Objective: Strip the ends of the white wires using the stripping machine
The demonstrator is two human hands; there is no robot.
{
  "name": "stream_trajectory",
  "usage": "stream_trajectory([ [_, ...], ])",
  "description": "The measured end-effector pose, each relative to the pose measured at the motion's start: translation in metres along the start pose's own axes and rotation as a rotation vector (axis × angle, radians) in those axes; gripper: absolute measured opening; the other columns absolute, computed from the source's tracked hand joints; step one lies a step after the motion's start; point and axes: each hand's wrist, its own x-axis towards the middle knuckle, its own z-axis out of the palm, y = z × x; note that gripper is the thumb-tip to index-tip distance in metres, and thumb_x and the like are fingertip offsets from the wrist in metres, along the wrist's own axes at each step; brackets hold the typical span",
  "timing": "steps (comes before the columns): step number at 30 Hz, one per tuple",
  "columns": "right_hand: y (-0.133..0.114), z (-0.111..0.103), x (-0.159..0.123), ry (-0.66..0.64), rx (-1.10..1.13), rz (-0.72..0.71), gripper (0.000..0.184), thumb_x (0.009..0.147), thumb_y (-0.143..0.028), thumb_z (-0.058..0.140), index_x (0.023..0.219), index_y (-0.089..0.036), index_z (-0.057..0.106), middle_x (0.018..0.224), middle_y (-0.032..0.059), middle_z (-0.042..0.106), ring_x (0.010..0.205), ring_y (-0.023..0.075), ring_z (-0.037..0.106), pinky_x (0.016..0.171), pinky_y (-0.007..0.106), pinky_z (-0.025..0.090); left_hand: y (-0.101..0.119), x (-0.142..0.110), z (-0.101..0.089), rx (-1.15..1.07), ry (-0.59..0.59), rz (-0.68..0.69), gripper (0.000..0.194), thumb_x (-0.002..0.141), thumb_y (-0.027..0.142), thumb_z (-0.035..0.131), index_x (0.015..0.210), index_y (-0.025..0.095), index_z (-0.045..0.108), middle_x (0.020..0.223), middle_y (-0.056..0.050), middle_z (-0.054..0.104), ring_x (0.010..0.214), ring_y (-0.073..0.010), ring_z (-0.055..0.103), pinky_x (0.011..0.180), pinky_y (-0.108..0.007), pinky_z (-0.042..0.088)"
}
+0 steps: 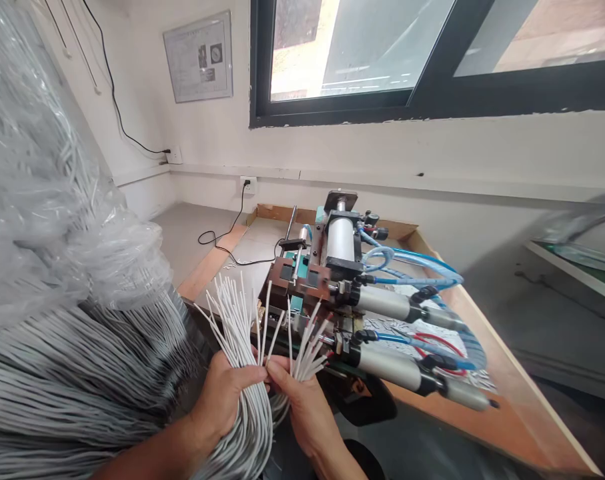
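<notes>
My left hand [227, 387] is closed round a thick bundle of grey-white cables [239, 333], their cut ends fanned upward and the lengths hanging down below. Close beside it, my right hand [298, 393] grips a smaller bunch of the same cables [308, 350]. Both thumbs meet at a few single cables standing between the two bunches. Just beyond the fingers stands a pneumatic machine [302, 280] with metal cylinders [389, 303]; some cable tips overlap its front in view.
A large heap of grey cables [82, 380], partly under clear plastic [72, 200], fills the left. The machine sits on a wood-edged bench [522, 413] with blue air hoses [412, 267] and scattered white scraps [382, 333]. A black power cord [227, 247] crosses the bench behind. A window [362, 53] is above.
</notes>
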Motion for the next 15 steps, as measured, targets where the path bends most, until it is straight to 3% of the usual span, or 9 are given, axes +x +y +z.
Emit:
stream_trajectory([
  [5,0.003,0.006,-0.001,0.204,0.013,-0.163,0.021,0.06,-0.035,0.072,0.068,-0.017,0.065,0.061,0.0002,0.062,0.06,0.0139,0.052,0.063,0.027,0.039,0.003,0.004,-0.001,0.021,0.052,0.038,0.022,0.051,0.008,0.07,0.069,0.014,0.058,0.057,0.003,0.061,0.057,-0.0138,0.057,0.06,-0.025,0.042],
  [10,-0.005,0.008,0.01,0.292,0.168,-0.139,0.021,0.059,-0.033,0.073,0.066,-0.015,0.064,0.054,-0.002,0.056,0.049,0.0094,0.044,0.05,0.023,0.035,0.01,0.009,0.001,-0.011,0.046,0.019,0.021,0.054,0.013,0.07,0.071,0.013,0.059,0.055,0.0,0.062,0.054,-0.0157,0.059,0.056,-0.027,0.044],
  [15,-0.013,0.011,0.022,0.273,0.343,-0.001,0.02,0.056,-0.029,0.075,0.063,-0.014,0.063,0.05,-0.0038,0.052,0.044,0.0065,0.041,0.044,0.02,0.034,0.013,0.011,0.003,-0.014,0.067,0.025,0.023,0.051,0.014,0.072,0.071,0.013,0.06,0.057,0.001,0.061,0.052,-0.0168,0.061,0.054,-0.028,0.046],
])
